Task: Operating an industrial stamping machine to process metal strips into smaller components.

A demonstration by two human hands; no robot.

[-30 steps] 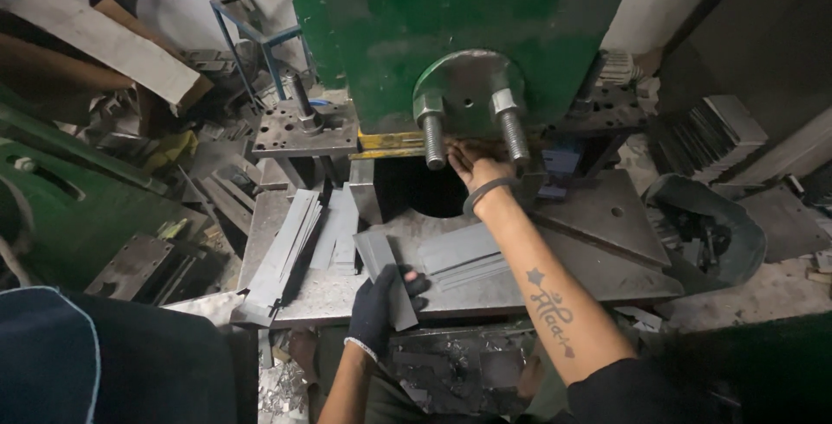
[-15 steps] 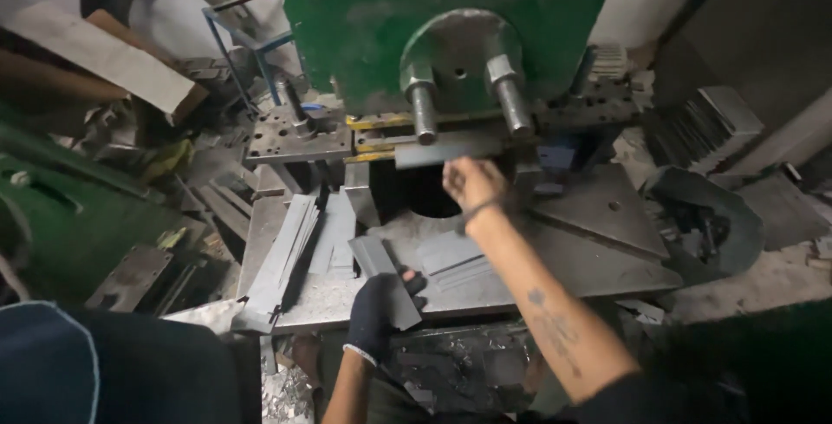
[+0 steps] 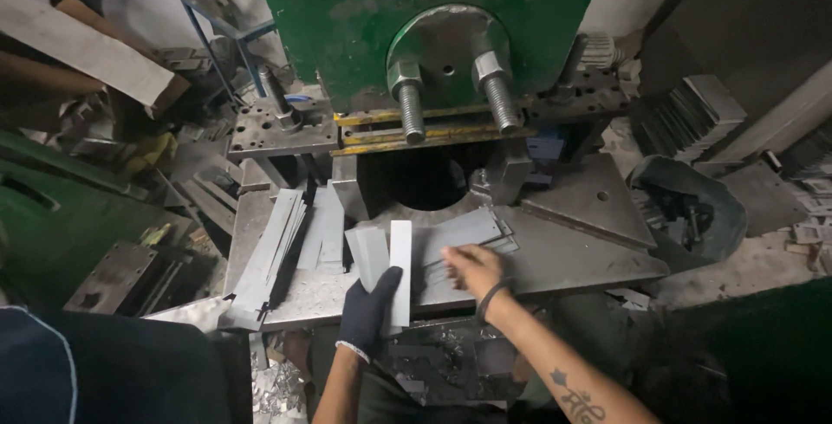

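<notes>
Your left hand (image 3: 368, 307), in a dark glove, was closed around the near end of a pale flat strip (image 3: 399, 264), thumb over its top face, with a second strip (image 3: 367, 253) just beside it under the fingers. Your right hand (image 3: 472, 270) was bare and blurred; its fingers were curled low over the grey plates (image 3: 464, 233) on the desk (image 3: 563, 259), touching or nearly touching them, but you could not tell whether it had a grip.

The strips lay on the desk in front of the round die opening (image 3: 425, 183), pointing toward the press (image 3: 416, 8).

Handling, as judged: the strips looked like thin sheet metal, stiff, fairly light singly, smooth-faced and likely sharp-edged. The gloved hold at the near end, across the width, suited them; the bare hand was better kept on flat faces, off cut edges.

A stack of long strips (image 3: 273, 246) lay to the left, near the held ones. Two threaded studs (image 3: 412, 103) hung from the ram plate (image 3: 446, 43) above the opening. An angled plate (image 3: 585, 203) bounded the right side. A dark tub (image 3: 689, 207) stood well apart at right. Scrap metal (image 3: 130, 277) crowded the floor at left.
</notes>
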